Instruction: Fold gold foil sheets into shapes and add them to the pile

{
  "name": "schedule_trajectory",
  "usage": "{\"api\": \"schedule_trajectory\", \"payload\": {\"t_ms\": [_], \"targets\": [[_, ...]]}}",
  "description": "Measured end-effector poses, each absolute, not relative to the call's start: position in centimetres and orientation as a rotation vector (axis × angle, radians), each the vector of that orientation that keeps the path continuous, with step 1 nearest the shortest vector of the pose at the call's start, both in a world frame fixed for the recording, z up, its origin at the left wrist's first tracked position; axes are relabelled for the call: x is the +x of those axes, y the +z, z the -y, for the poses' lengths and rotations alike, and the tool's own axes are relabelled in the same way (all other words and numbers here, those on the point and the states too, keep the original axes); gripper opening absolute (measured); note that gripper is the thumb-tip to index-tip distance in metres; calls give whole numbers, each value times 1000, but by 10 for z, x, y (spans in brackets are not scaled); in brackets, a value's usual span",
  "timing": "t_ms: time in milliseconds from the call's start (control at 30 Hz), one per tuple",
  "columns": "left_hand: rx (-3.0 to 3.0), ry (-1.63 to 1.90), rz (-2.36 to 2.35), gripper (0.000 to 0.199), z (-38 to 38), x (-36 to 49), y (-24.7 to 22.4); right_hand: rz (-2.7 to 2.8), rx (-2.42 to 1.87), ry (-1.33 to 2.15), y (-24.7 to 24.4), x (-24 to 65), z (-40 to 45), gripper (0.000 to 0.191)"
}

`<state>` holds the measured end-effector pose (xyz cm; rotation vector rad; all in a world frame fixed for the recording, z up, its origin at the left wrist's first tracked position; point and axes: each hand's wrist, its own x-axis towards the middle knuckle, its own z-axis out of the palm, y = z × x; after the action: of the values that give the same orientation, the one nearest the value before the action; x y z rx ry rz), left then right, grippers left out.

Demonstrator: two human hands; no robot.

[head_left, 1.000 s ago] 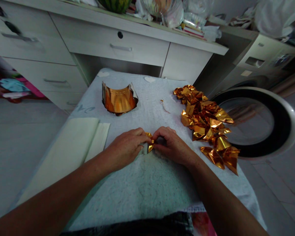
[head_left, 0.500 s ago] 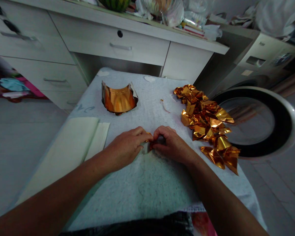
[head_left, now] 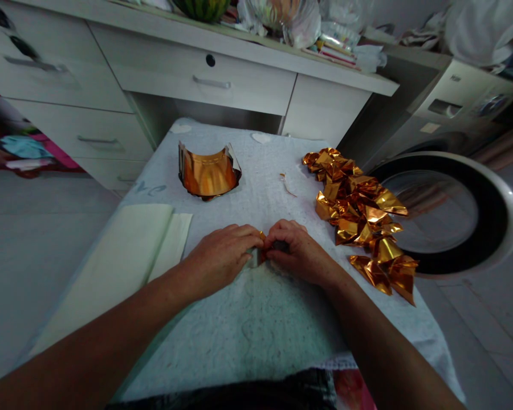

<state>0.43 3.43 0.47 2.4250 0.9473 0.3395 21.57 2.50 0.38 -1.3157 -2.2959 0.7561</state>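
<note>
A small piece of gold foil paper (head_left: 255, 259), pale on one face and orange-gold on the other, is pinched between my two hands low over the cloth. My left hand (head_left: 222, 257) is closed on its left side, thumb below and fingers above. On its right side my right hand (head_left: 300, 251) is closed, with the fingertips pressed together. Much of the piece is hidden by the fingers. Beyond my left hand stands a curved stack of gold foil sheets (head_left: 209, 173). To the right of my right hand lies a pile of folded gold foil pieces (head_left: 353, 196).
A pale cloth (head_left: 256, 341) covers the table. Folded cream sheets (head_left: 111, 262) lie at the left, and a thin string (head_left: 287, 185) lies farther back. White drawers (head_left: 205, 85) stand behind; a washing machine (head_left: 431, 108) with its round door ajar is at the right.
The fingers of my left hand have closed in over the foil paper, nearer my right fingertips. The stack and the pile stay in place.
</note>
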Motion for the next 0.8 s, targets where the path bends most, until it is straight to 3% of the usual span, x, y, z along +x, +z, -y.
{"api": "schedule_trajectory", "payload": {"t_ms": [233,433,800], "targets": [[2425,335,-958,25,-35,3,4,2290,-1340,737,3,213,-24,12],[2479,301,-884,33,-37,2,6,2291,-1360,722,4,212,-24,11],[2504,325,-861,26,-35,1,6,2323,-1339,704,5,214,-22,17]]}}
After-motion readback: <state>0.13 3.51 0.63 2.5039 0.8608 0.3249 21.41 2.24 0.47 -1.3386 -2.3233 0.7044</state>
